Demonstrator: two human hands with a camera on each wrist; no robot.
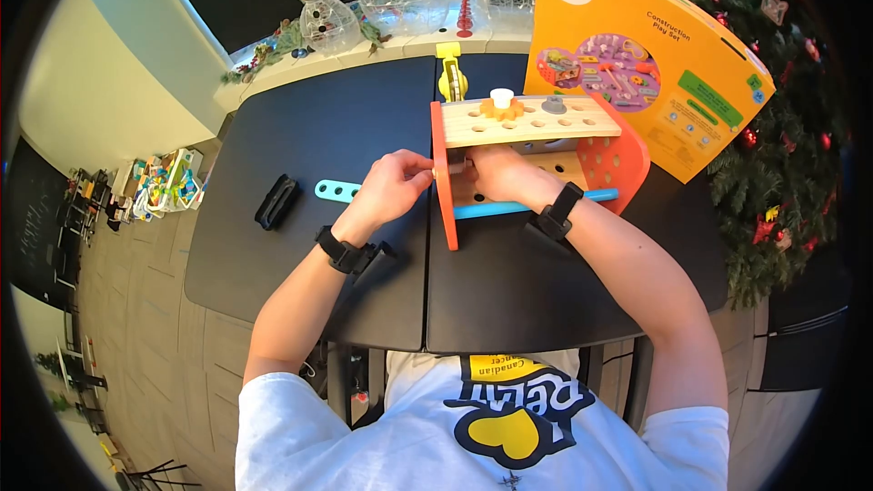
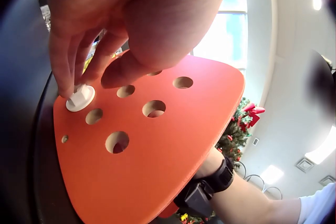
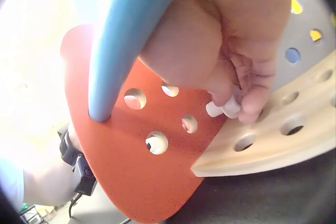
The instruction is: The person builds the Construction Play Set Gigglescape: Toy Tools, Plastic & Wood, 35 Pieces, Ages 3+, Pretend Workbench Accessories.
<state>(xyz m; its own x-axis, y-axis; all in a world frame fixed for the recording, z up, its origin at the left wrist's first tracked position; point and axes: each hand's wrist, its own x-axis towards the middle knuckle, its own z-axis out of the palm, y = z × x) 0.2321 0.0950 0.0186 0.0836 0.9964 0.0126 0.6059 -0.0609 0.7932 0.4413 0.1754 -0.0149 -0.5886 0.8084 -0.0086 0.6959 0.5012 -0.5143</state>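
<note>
A toy workbench (image 1: 527, 123) with red-orange side panels stands on the table. At the outer face of its left side panel (image 2: 157, 145), my left hand (image 1: 396, 186) pinches the hexagonal head of a white plastic bolt (image 2: 80, 99) that sits against the panel. My right hand (image 1: 509, 177) reaches inside the workbench under the wooden top. There its thumb and fingers pinch a small white nut (image 3: 231, 109), right beside the bolt's white end (image 3: 212, 109) near the perforated wooden shelf (image 3: 262, 153). The fingers partly cover the nut.
An orange gear with a white bolt (image 1: 501, 100) and a grey piece (image 1: 555, 105) sit on the top. A blue rod (image 1: 491, 209) spans the front. A teal strip (image 1: 336, 190), black case (image 1: 277, 202), yellow-green tool (image 1: 451, 77) and yellow box (image 1: 637, 36) are nearby.
</note>
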